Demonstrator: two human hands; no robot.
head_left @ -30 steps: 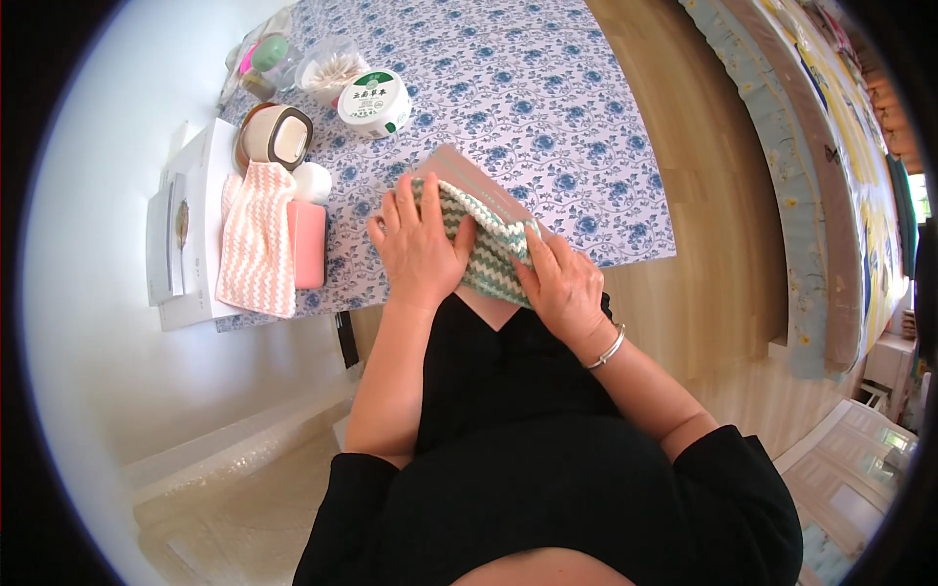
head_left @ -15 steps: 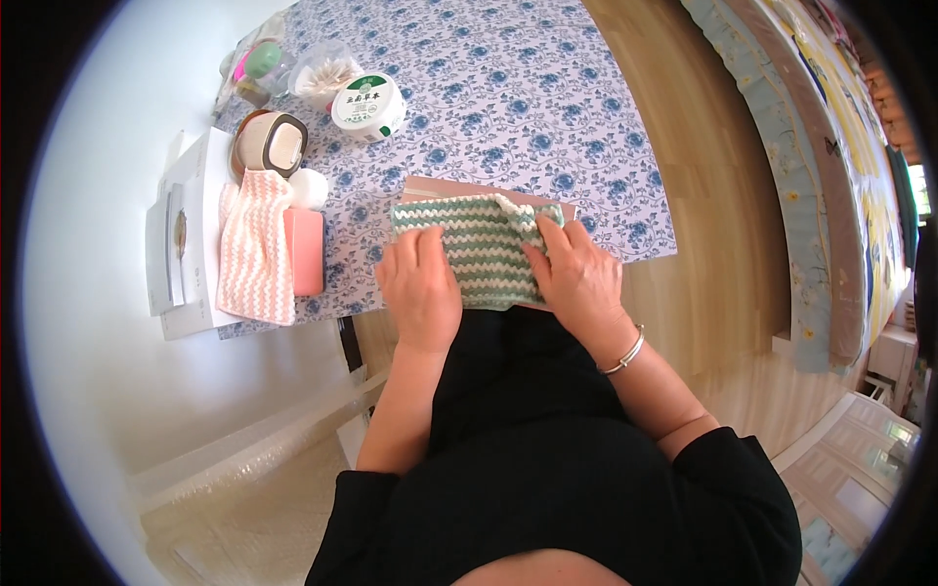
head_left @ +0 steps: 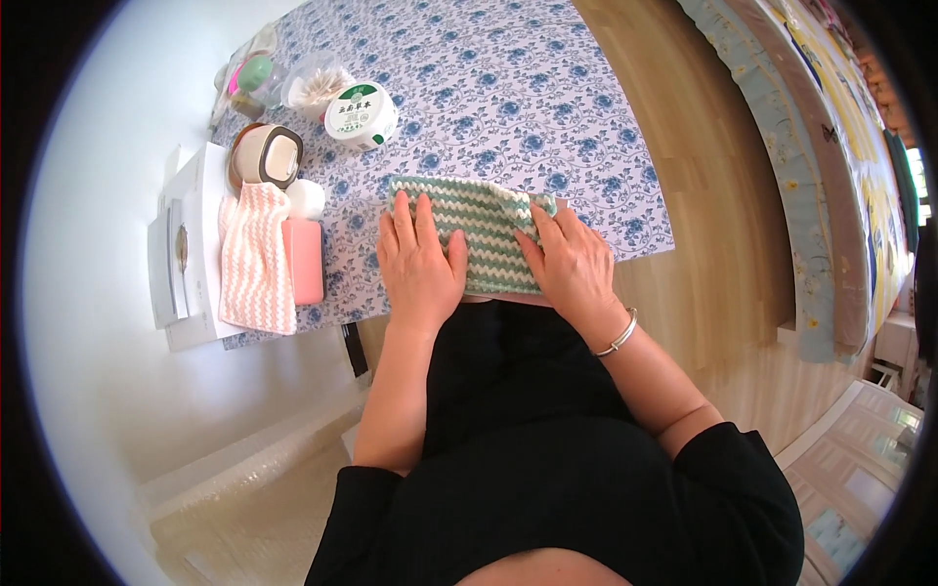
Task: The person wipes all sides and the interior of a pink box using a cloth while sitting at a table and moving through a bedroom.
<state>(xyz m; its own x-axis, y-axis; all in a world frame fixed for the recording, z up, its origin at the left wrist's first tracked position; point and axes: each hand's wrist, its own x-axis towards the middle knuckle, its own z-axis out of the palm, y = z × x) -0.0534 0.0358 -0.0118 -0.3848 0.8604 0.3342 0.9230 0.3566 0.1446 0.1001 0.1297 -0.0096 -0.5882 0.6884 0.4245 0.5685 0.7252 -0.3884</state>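
Note:
A green-and-white zigzag-striped towel (head_left: 479, 230) lies at the table's near edge, over a flat pinkish thing (head_left: 518, 298) that shows only as a strip along its near side. My left hand (head_left: 418, 269) rests flat on the towel's left part, fingers stretched out and thumb apart. At the towel's right edge, my right hand (head_left: 575, 264) has thumb and fingers closed around a raised fold; the fingertips are partly hidden. A bracelet (head_left: 618, 334) circles my right wrist.
To the left, a pink-and-white striped towel (head_left: 256, 264) hangs over a white box (head_left: 191, 234), beside a pink box (head_left: 306, 259). Farther back stand a white-lidded tub (head_left: 360, 115), a container of cotton swabs (head_left: 318, 86) and a beige rounded item (head_left: 266, 156). A bed (head_left: 811, 195) is at right.
My left hand has moved away from me across the towel, and its bent fingers have straightened out flat. The pinkish strip beyond the towel's far edge is now covered.

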